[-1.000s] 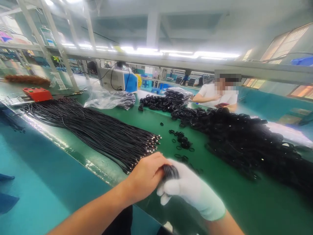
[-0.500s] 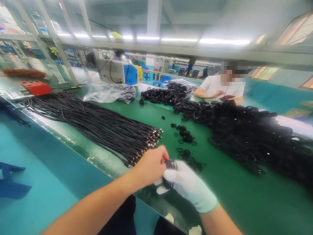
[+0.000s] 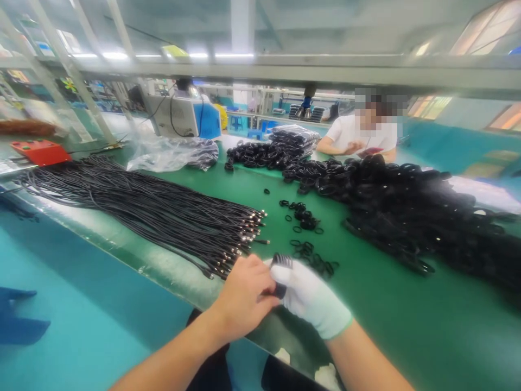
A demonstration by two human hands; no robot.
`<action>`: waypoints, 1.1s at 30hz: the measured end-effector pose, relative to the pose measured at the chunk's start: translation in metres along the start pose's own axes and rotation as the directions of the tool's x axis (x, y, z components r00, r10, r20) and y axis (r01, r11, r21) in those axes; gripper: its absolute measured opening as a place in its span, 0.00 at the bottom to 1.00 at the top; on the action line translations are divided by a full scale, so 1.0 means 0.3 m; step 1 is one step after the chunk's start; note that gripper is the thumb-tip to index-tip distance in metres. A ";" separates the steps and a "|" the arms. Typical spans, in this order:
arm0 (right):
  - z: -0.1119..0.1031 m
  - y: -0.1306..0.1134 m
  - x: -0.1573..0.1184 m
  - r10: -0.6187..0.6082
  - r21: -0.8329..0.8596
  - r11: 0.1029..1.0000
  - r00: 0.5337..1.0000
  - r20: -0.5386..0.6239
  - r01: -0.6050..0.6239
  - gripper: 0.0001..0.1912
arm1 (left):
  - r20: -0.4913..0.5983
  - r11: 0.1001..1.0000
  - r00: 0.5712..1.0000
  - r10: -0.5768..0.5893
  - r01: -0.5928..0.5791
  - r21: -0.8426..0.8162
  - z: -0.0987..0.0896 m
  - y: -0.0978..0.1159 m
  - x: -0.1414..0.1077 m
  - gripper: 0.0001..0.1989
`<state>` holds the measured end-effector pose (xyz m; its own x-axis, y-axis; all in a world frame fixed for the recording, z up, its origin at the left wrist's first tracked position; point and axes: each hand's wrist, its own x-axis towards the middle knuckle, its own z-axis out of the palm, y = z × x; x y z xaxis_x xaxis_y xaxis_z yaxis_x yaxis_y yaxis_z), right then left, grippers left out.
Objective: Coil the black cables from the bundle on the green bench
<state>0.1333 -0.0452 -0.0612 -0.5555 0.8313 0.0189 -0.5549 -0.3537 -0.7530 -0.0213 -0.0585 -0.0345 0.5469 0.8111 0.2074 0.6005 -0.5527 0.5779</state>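
My right hand (image 3: 313, 298), in a white glove, is closed around a small black coiled cable (image 3: 281, 260) above the table's near edge. My bare left hand (image 3: 244, 296) presses against the coil's left side, its thumb and fingers pinched on the lower part. The cable's ends are hidden by my fingers. Just beyond my left hand lies a wide bundle of straight black cables (image 3: 163, 206), their metal plugs (image 3: 244, 231) pointing right. Small black rings (image 3: 305, 217) are scattered on the green tabletop (image 3: 391, 320) ahead of my right hand.
A large heap of coiled black cables (image 3: 407, 206) covers the right and far side. Clear plastic bags (image 3: 163, 155) and a red box (image 3: 40, 152) lie at the left. A blue-and-grey machine (image 3: 183, 117) stands behind. Across the table a person in white (image 3: 345, 133) sits.
My left hand has turned and dropped from the coil's top to its lower left side, thumb now visible. My right hand keeps the coil. The whole view has shifted slightly.
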 end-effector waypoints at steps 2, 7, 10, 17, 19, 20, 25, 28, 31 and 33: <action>-0.009 -0.009 -0.010 0.049 0.005 0.999 0.999 -0.008 -0.049 0.06 | 0.022 0.999 1.000 0.010 -0.009 -0.039 -0.010 -0.004 0.002 0.07; -0.043 -0.031 -0.046 0.271 0.014 0.963 0.963 -0.013 -0.271 0.15 | 0.042 0.943 0.986 -0.159 0.165 -0.289 -0.076 -0.032 0.052 0.09; -0.044 -0.016 -0.047 0.282 -0.066 0.957 0.959 -0.037 -0.284 0.15 | 0.059 0.944 0.977 -0.204 0.212 -0.252 -0.065 -0.041 0.081 0.08; 0.000 0.005 -0.026 0.281 -0.143 0.946 0.956 -0.088 -0.291 0.14 | -0.028 0.954 0.968 -0.249 0.240 -0.181 -0.012 -0.031 0.078 0.05; 0.015 -0.004 -0.025 0.282 -0.176 0.937 0.951 -0.127 -0.301 0.12 | -0.038 0.952 0.966 -0.255 0.244 -0.185 -0.010 -0.028 0.072 0.05; 0.021 -0.008 -0.026 0.276 -0.190 0.935 0.950 -0.147 -0.301 0.11 | -0.043 0.951 0.965 -0.260 0.248 -0.187 -0.008 -0.027 0.071 0.05; 0.023 0.007 -0.028 0.247 -0.184 0.942 0.952 -0.181 -0.280 0.11 | -0.024 0.938 0.961 -0.275 0.263 -0.225 0.012 -0.033 0.084 0.06; -0.001 -0.006 -0.037 0.223 -0.166 0.953 0.959 -0.174 -0.252 0.14 | 0.034 0.929 0.968 -0.248 0.248 -0.275 -0.001 -0.054 0.113 0.05; -0.048 -0.083 -0.066 0.145 -0.083 0.982 0.961 -0.236 -0.168 0.16 | 0.016 0.927 0.973 -0.230 0.224 -0.300 -0.036 -0.087 0.157 0.07; -0.091 -0.157 -0.097 0.030 -0.015 0.999 0.944 -0.329 -0.037 0.19 | -0.014 0.939 0.974 -0.225 0.213 -0.269 -0.049 -0.107 0.189 0.09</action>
<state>0.1925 -0.0410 -0.0444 -0.3374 0.9151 -0.2208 -0.5249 -0.3776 -0.7629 -0.0180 0.0080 -0.0296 0.3897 0.9172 0.0832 0.5235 -0.2950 0.7993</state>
